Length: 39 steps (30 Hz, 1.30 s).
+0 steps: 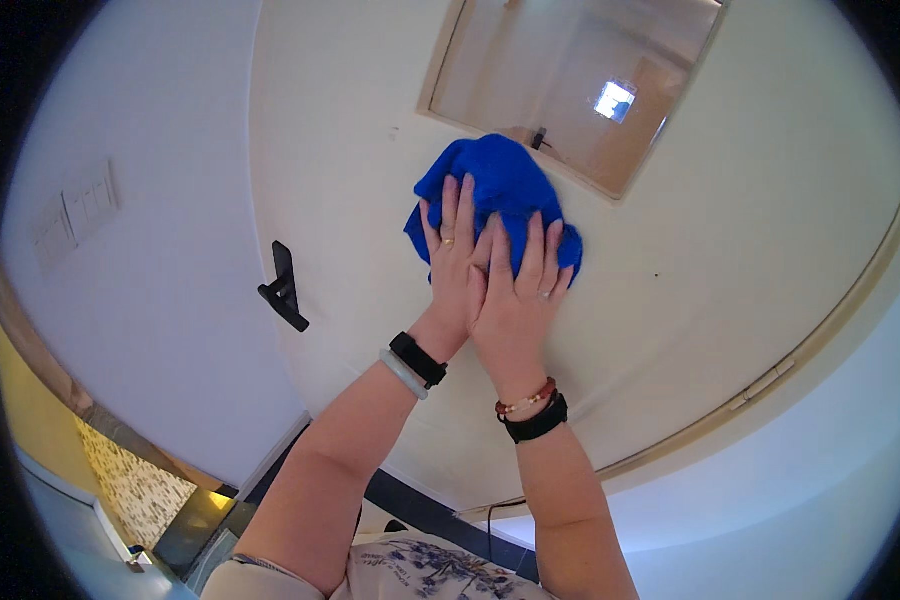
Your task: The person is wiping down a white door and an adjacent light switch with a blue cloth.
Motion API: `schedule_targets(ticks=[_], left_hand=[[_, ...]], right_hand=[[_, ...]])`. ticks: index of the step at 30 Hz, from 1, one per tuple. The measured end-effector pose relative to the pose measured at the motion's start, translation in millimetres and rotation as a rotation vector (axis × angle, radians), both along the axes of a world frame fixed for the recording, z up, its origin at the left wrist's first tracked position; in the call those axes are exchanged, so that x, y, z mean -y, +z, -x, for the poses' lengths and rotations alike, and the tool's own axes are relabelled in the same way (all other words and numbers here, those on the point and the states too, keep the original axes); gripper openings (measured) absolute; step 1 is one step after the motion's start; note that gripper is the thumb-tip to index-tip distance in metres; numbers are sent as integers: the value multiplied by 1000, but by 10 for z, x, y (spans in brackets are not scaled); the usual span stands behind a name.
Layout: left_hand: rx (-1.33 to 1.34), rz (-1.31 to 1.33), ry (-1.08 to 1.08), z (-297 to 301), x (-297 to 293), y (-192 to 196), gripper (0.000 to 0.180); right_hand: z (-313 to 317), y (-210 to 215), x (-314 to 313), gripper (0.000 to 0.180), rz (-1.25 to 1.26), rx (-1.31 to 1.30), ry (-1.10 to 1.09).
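Grip flat, unclenched — left hand (456, 266) and right hand (517, 308) are pressing a crumpled blue fabric cloth (510, 183), bulging beyond both.

You are indoors, facing a pale door (670, 330) with a glass pane (560, 70) at upper centre and a black lever handle (285, 288) left of centre. Wall switches (75, 205) at far left and mosaic-like patterning (135, 475) at lower left suggest a finished building interior; whether your surroundings are a home or an office, you cannot tell.
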<state>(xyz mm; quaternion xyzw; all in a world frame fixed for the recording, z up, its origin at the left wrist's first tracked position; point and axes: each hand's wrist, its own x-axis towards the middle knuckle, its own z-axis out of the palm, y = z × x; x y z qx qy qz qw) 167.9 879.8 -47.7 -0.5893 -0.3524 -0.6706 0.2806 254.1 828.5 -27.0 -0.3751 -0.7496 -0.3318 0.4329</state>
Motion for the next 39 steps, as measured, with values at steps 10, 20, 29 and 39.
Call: schedule_targets(ticks=[10,20,29,39], left_hand=[[60,105,-17,172,-52,-887,50],[173,246,-128,104,-35,-1268,43],[-61,88,-50,-41,-70,-694,34],[-237,-114,80,258,-129,352,41]], right_hand=[[146,-794,-59,39,48,90,7],[50,-1105,-134,43,206,57,146],[-246,-779,-184,43,30,-130,97],[98,6,-209,48,-210,-210,20]])
